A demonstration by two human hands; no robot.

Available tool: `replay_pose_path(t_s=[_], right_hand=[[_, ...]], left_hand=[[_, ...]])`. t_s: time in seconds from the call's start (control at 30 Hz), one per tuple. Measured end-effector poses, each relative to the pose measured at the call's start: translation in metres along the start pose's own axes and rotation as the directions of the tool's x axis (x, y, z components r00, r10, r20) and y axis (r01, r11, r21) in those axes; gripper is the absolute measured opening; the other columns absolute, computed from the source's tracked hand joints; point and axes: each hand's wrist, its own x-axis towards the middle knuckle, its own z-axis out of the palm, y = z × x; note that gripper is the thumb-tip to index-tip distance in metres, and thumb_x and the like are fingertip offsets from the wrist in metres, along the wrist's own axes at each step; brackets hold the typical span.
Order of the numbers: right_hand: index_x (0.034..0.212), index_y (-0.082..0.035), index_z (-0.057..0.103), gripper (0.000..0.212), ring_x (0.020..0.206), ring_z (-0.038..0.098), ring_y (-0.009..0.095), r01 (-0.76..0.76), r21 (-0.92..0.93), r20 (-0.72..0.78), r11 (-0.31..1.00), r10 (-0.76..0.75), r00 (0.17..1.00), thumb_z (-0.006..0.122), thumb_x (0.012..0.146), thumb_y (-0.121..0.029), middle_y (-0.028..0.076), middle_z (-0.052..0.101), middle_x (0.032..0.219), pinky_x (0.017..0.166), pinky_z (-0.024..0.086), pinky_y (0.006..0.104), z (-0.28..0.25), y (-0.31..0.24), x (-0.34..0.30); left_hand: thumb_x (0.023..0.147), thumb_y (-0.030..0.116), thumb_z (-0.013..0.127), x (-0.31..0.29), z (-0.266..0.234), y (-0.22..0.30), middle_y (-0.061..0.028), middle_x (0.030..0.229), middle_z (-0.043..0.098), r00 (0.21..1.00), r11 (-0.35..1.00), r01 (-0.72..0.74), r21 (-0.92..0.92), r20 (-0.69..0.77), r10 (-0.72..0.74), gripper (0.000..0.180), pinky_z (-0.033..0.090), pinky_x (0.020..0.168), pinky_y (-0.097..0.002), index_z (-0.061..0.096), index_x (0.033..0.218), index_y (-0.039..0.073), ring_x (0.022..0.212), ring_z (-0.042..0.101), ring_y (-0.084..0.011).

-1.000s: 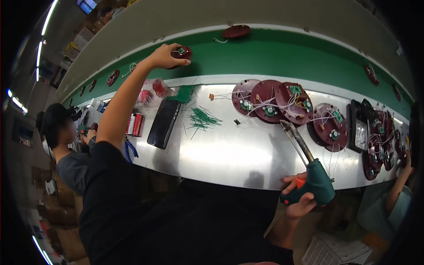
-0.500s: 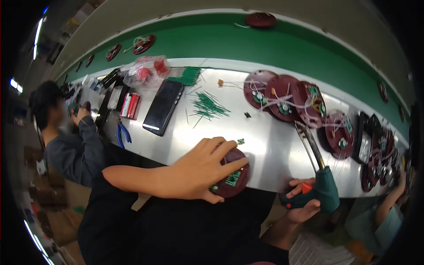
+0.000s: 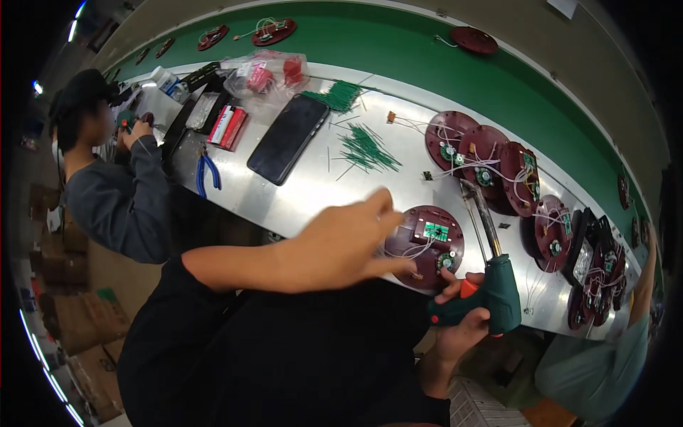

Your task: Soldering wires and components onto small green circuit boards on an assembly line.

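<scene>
On the metal bench in front of me lies a round maroon plastic disc [image 3: 420, 220] carrying a green circuit board, a small round board and white wires. My left hand [image 3: 341, 245] is at its left edge, thumb and fingers apart and a little blurred, gripping nothing; whether a fingertip touches the disc I cannot tell. Wrapped around a dark green soldering gun [image 3: 504, 295] with a red trigger is my right hand [image 3: 462, 324], just right of the disc. The gun's long metal tip points up and away, toward several overlapping maroon discs [image 3: 484, 146] with boards and wires.
Loose green wires [image 3: 366, 149] lie mid-bench, beside a black phone [image 3: 288, 139]. Further left are blue-handled pliers [image 3: 208, 173], a red-and-white box [image 3: 228, 128] and a clear bag [image 3: 263, 75]. More discs rest on the green shelf [image 3: 370, 35]. Co-workers sit at left and right.
My left hand has lifted off the disc, which now shows its boards and wires. The soldering gun in my right hand is closer to the disc. The whole view has shifted.
</scene>
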Motion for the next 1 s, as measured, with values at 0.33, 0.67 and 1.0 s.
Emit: replay_pose_path(t_s=[0.33, 0.67, 1.0], right_hand=[[0.132, 0.006, 0.054, 0.086, 0.064, 0.064, 0.017, 0.071, -0.022, -0.066, 0.997, -0.073, 0.995, 0.058, 0.1, -0.074, 0.009, 0.062, 0.08, 0.097, 0.06, 0.0517, -0.014, -0.003, 0.0], [0.131, 0.006, 0.054, 0.085, 0.067, 0.065, 0.018, 0.054, 0.028, -0.091, 0.998, -0.051, 0.995, 0.057, 0.101, -0.073, 0.009, 0.063, 0.081, 0.091, 0.061, 0.0461, -0.021, 0.004, -0.003], [0.124, 0.008, 0.056, 0.096, 0.071, 0.066, 0.021, 0.086, -0.127, -0.111, 0.988, -0.101, 0.989, 0.053, 0.096, -0.084, 0.01, 0.062, 0.079, 0.092, 0.057, 0.0415, -0.045, -0.002, -0.017]], left_hand=[[0.095, 0.016, 0.072, 0.011, -0.018, -0.068, -0.0181, 0.094, 0.069, 0.916, 0.973, 0.216, 0.086, -0.364, -0.171, 0.016, 0.055, 0.077, -0.052, 0.066, 0.094, 0.002, 0.088, 0.07, -0.042], [0.095, 0.012, 0.059, 0.029, -0.023, -0.063, -0.0301, 0.092, 0.073, 0.971, 0.892, 0.228, 0.389, -0.161, -0.178, 0.02, 0.059, 0.076, -0.056, 0.065, 0.095, -0.007, 0.083, 0.073, -0.049], [0.103, 0.011, 0.062, 0.045, -0.037, -0.031, -0.0189, 0.088, 0.065, 0.983, 0.983, -0.182, 0.003, 0.006, 0.182, 0.014, 0.051, 0.074, -0.0519, 0.054, 0.103, 0.0, 0.083, 0.065, -0.0444]])
